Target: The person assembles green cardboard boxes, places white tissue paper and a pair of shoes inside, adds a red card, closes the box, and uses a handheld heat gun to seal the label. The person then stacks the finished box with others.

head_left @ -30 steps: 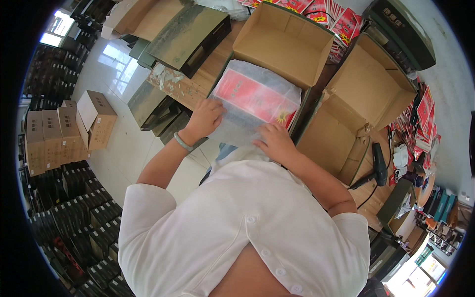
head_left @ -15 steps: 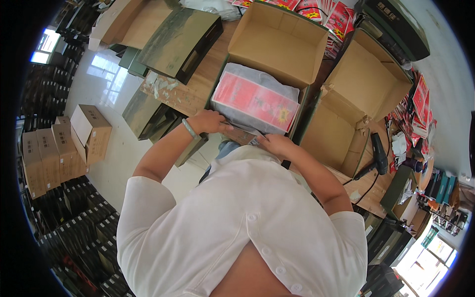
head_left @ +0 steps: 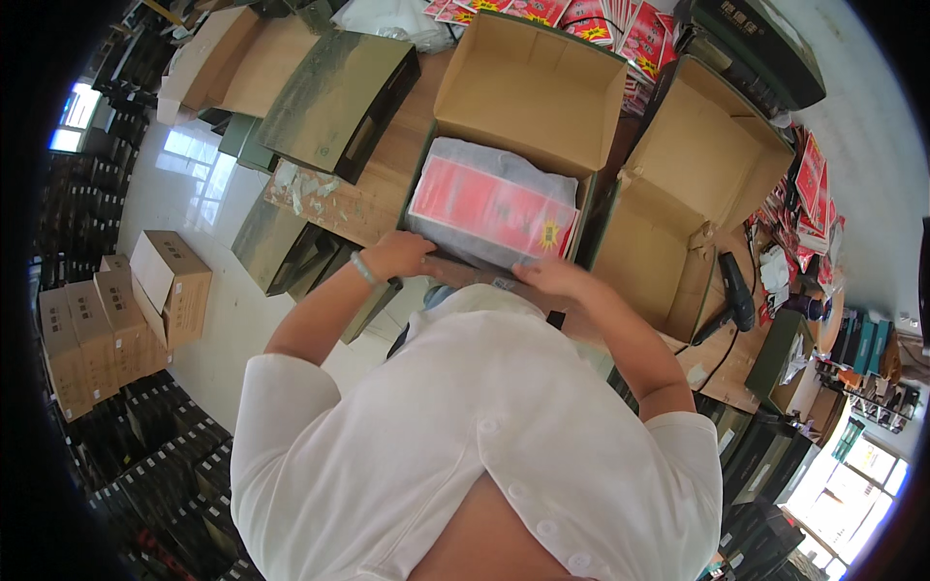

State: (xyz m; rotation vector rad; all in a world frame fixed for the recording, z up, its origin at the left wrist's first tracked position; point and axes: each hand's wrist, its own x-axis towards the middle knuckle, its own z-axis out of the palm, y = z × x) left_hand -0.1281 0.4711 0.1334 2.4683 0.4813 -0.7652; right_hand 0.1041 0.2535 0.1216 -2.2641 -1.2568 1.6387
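Observation:
In front of me an open cardboard box (head_left: 475, 275) has its tan-lined lid (head_left: 531, 87) tipped back. Inside lies a bundle in grey wrapping (head_left: 504, 161), and a red-and-pink printed packet (head_left: 475, 201) with a yellow starburst rests on top. My left hand (head_left: 395, 257), a pale bangle on its wrist, is closed at the box's near left corner. Closer to the right corner, my right hand (head_left: 557, 278) has its fingers curled over the same near edge. Some fingertips of both hands are hidden by the box wall.
A second open box (head_left: 649, 257) stands at right, beside a black hair dryer (head_left: 739, 295) with a cord. Red packets (head_left: 814, 194) are heaped at right and at the back. A dusty green box (head_left: 334, 102) sits left; brown cartons (head_left: 179, 290) stand on the floor.
My hands have drawn slightly apart along the box's near edge. The dark wrapping edge that stood up between them now lies lower. The view has shifted slightly.

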